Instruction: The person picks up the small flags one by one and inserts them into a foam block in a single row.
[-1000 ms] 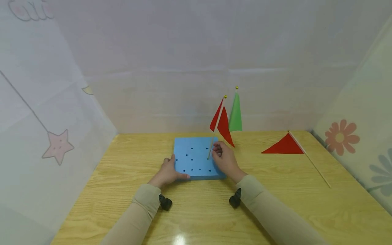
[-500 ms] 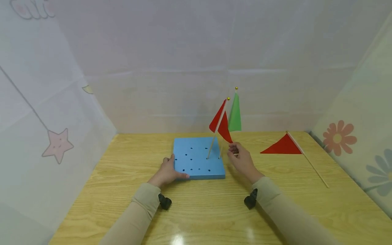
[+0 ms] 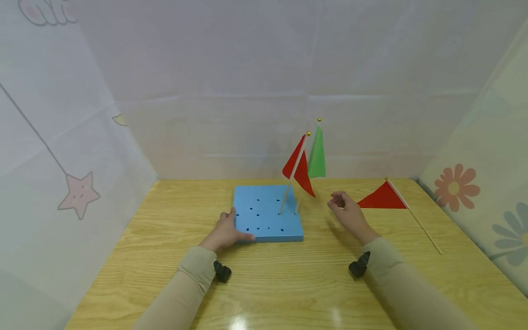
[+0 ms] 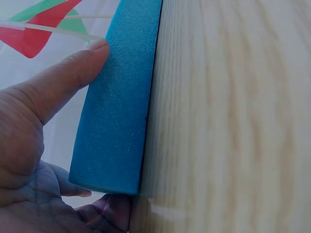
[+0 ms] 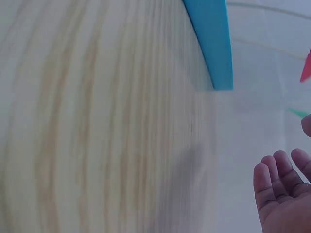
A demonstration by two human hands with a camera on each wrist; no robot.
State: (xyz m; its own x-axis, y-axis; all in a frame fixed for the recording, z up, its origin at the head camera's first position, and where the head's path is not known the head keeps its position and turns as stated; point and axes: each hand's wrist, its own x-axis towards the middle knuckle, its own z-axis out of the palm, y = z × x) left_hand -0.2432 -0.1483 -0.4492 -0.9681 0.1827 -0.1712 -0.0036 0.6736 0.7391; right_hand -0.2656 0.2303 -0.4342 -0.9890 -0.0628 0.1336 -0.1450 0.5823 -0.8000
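Observation:
My left hand [image 3: 225,232] holds the near left corner of a blue foam block [image 3: 264,195] with holes in its top. The thumb [image 4: 73,73] lies along the front side, and the fingers are at the left side. A red flag [image 3: 303,172] on a thin stick stands tilted to the right in one hole. Behind it, a green flag [image 3: 317,156] stands on a stick in a hole near the block's right edge. My right hand [image 3: 349,214] is in the air right of the block, fingers loosely curled, holding nothing. The right wrist view shows its fingers [image 5: 282,179] apart from the block.
A second red flag [image 3: 383,198] lies on the wooden table [image 3: 280,284] at the right, its stick pointing toward the near right. Behind the table hangs a pale cloth [image 3: 231,114]. A flower-patterned cloth [image 3: 486,146] stands along the right side.
My right hand has left the red flag's stick and moved right, past the block's edge toward the lying flag. The standing red flag now leans slightly further right. My left hand has stayed put.

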